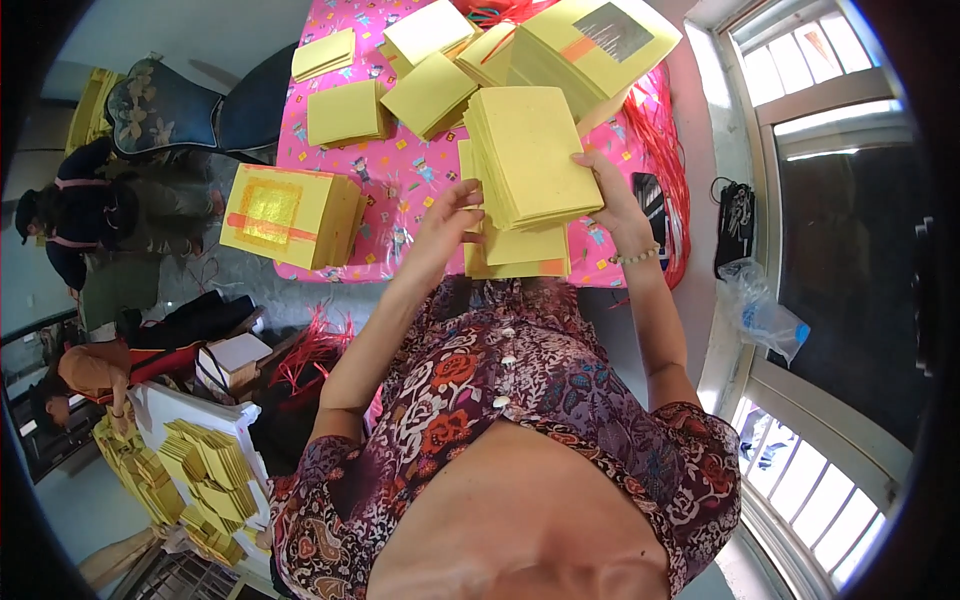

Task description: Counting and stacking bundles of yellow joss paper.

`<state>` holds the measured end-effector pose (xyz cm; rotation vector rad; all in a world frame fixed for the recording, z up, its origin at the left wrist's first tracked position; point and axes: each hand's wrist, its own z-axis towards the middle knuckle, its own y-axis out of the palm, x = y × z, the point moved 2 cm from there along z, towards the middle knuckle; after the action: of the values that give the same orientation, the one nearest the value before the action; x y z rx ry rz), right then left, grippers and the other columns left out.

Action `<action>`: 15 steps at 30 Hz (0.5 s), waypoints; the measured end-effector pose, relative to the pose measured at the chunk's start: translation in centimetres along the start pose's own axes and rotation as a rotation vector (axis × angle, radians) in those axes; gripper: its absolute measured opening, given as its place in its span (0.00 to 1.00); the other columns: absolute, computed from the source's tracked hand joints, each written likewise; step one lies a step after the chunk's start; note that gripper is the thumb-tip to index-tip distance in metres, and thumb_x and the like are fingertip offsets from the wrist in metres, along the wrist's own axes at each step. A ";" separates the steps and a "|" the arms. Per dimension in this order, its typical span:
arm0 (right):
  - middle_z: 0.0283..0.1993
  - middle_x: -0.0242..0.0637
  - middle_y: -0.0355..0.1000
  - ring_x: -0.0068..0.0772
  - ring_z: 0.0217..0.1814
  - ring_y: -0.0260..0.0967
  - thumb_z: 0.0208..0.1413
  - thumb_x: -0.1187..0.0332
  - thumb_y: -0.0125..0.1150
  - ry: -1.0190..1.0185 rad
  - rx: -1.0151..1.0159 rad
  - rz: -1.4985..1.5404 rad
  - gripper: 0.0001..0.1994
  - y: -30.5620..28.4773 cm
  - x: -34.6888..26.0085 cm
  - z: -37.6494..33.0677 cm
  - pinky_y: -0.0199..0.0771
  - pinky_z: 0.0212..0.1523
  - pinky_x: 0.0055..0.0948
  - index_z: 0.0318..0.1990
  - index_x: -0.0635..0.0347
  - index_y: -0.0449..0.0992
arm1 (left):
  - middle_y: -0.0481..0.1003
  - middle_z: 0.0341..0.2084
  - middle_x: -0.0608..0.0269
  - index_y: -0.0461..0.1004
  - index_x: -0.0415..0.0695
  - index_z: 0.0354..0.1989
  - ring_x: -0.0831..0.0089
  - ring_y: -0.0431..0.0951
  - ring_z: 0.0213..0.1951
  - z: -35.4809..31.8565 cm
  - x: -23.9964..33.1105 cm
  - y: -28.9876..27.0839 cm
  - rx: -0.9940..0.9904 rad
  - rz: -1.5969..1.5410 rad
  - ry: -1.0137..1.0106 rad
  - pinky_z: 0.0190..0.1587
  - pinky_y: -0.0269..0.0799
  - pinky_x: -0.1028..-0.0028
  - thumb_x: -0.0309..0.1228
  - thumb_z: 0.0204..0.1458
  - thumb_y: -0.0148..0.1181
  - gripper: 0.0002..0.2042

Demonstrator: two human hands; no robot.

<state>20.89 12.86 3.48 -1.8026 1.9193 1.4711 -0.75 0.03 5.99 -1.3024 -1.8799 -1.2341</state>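
Observation:
My right hand [614,198] grips the right edge of a thick stack of yellow paper sheets [535,150], its thumb on top near the edge. The stack is held tilted above more yellow sheets [522,256] that lie at the table's near edge. My left hand [453,220] is beside the stack's lower left side, fingers apart and slightly curled. Whether its fingertips touch the sheets, I cannot tell.
Smaller yellow stacks [347,112] and a large yellow bundle [612,45] lie on the pink patterned tablecloth [395,185]. A bound yellow block [290,217] sits at the left edge. Red strings [672,190] and a phone [649,205] are at right. Other people are at left.

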 end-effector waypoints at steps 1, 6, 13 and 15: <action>0.48 0.42 0.74 0.31 0.47 0.75 0.57 0.62 0.57 0.012 0.004 0.014 0.20 -0.2 0.2 0.1 0.76 0.51 0.31 0.52 0.67 0.70 | 0.63 0.58 0.49 0.53 0.36 0.66 0.57 0.64 0.57 -0.5 -0.6 -0.3 0.147 0.455 0.179 0.59 0.64 0.56 0.35 0.50 0.62 0.36; 0.51 0.43 0.74 0.32 0.50 0.75 0.58 0.61 0.56 0.003 -0.018 0.037 0.23 -0.7 0.6 0.5 0.75 0.52 0.30 0.55 0.69 0.68 | 0.53 0.58 0.38 0.40 0.38 0.71 0.46 0.57 0.60 -1.5 -2.8 1.1 0.037 0.833 0.337 0.59 0.63 0.57 0.35 0.38 0.70 0.53; 0.52 0.45 0.73 0.31 0.52 0.74 0.60 0.61 0.53 -0.049 -0.002 -0.025 0.25 -0.6 0.9 -0.8 0.74 0.53 0.29 0.58 0.72 0.66 | 0.55 0.52 0.39 0.37 0.40 0.72 0.45 0.59 0.56 -1.3 -3.4 1.1 0.091 0.948 0.321 0.59 0.63 0.57 0.34 0.38 0.69 0.54; 0.52 0.44 0.73 0.31 0.52 0.73 0.60 0.61 0.53 -0.069 -0.004 -0.026 0.24 0.0 1.0 -2.1 0.72 0.54 0.29 0.57 0.72 0.66 | 0.55 0.53 0.39 0.38 0.40 0.72 0.45 0.59 0.56 -1.3 -3.4 1.0 0.094 0.950 0.315 0.59 0.63 0.57 0.34 0.38 0.69 0.54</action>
<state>21.65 10.69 3.95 -1.7477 1.8548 1.5096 1.43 -2.48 4.17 -1.5474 -0.8711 -0.7512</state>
